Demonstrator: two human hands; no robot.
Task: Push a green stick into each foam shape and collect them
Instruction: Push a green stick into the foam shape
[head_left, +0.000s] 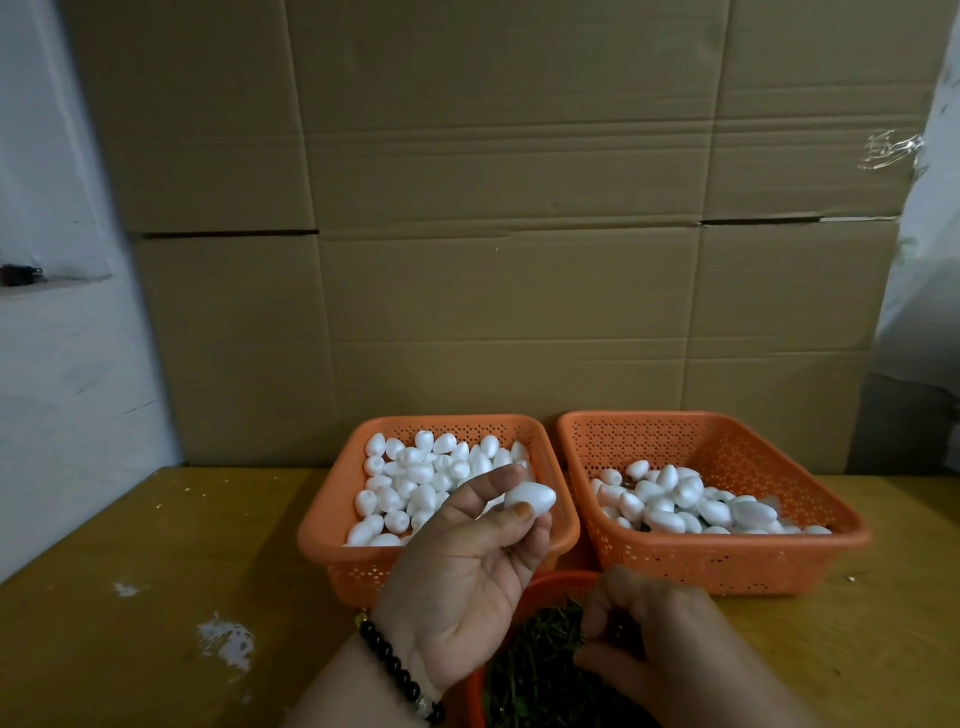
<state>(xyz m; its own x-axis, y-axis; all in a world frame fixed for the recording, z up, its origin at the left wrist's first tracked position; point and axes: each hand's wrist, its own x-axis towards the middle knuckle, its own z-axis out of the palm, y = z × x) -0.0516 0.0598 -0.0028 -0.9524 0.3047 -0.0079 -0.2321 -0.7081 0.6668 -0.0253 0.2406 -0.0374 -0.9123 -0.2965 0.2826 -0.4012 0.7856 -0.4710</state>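
Reaching into the red bowl (540, 584) of green sticks (524, 675) at six o'clock, the right hand (670, 639) has its fingers curled down among them; whether it pinches a stick I cannot tell. At its nine o'clock the left hand (467, 566), palm up with a dark bead bracelet (400, 675) on the wrist, pinches one white foam shape (530, 499) between thumb and fingertips, raised over the near right corner of the left basket (332, 525). That orange basket, at eleven o'clock from the bowl, holds a heap of bare foam shapes (415, 483). Just beside it, at one o'clock, the right basket (727, 556) holds a smaller pile of foam shapes (691, 506), bits of green showing between them. Both baskets stand on the yellow desk (182, 545). At twelve o'clock, behind them, rises a wall of cardboard (493, 208).
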